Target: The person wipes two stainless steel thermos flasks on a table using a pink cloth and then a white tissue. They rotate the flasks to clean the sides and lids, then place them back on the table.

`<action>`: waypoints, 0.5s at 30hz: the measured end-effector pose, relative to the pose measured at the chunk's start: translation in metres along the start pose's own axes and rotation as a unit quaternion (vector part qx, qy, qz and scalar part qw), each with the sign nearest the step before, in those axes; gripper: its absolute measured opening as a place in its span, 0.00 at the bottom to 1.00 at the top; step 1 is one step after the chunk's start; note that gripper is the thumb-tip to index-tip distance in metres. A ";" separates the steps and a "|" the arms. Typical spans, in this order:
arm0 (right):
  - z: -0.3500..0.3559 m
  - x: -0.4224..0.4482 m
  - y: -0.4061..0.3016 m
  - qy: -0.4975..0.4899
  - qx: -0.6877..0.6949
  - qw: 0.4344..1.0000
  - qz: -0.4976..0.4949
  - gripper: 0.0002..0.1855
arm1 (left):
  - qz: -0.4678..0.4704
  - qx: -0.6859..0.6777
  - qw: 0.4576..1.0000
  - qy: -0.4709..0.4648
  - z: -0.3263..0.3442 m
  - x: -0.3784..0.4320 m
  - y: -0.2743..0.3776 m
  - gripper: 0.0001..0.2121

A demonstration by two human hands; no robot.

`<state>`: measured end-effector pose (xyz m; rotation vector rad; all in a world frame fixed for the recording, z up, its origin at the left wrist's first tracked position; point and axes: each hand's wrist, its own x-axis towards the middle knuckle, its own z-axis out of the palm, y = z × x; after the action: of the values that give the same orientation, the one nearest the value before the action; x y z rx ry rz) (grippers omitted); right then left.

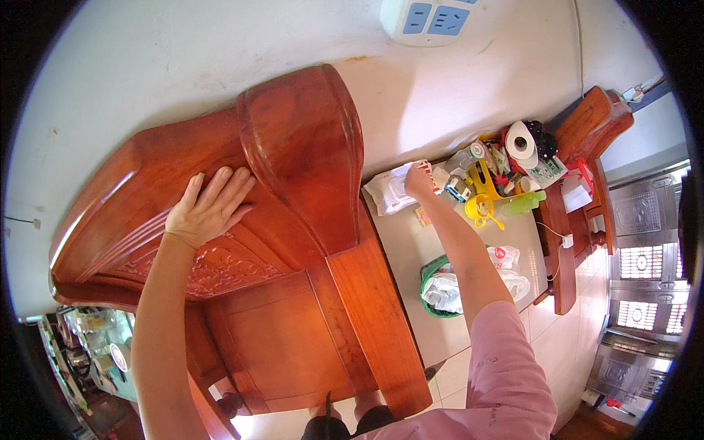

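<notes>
My left hand (212,206) lies flat, fingers apart, on the backrest of a carved, varnished wooden chair (291,137). Over on the right, my right hand (421,181) is at a white plastic pack (390,190) with red print at its end, which rests on a light-topped side table (407,247) against the wall. The fingers of my right hand are curled and partly hidden, so whether they grip the pack cannot be told. Just right of that hand is a small blue and white toy vehicle (457,188).
The side table also bears a yellow caddy (484,179), a paper roll (521,144), a green bottle (522,203), a yellow cup (478,208) and a green-rimmed basket (429,275) with plastic bags. Another wooden chair (561,264) stands beyond. A power socket (429,22) is on the wall.
</notes>
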<state>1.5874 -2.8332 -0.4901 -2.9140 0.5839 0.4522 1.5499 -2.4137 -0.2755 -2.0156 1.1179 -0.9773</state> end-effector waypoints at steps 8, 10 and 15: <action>-0.003 -0.007 0.002 0.006 -0.044 0.997 -0.061 0.12 | -0.007 0.004 1.000 -0.003 -0.002 -0.002 0.000 0.26; -0.003 -0.005 0.006 -0.026 -0.052 0.996 -0.068 0.12 | -0.004 0.007 1.000 0.004 -0.001 0.000 0.000 0.26; 0.009 -0.003 0.014 -0.009 -0.100 0.984 -0.149 0.11 | 0.030 0.011 0.999 0.038 -0.006 0.006 -0.005 0.24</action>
<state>1.5766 -2.8433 -0.4982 -3.1093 0.0972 0.5215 1.5496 -2.4179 -0.2665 -1.9311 1.1949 -1.0382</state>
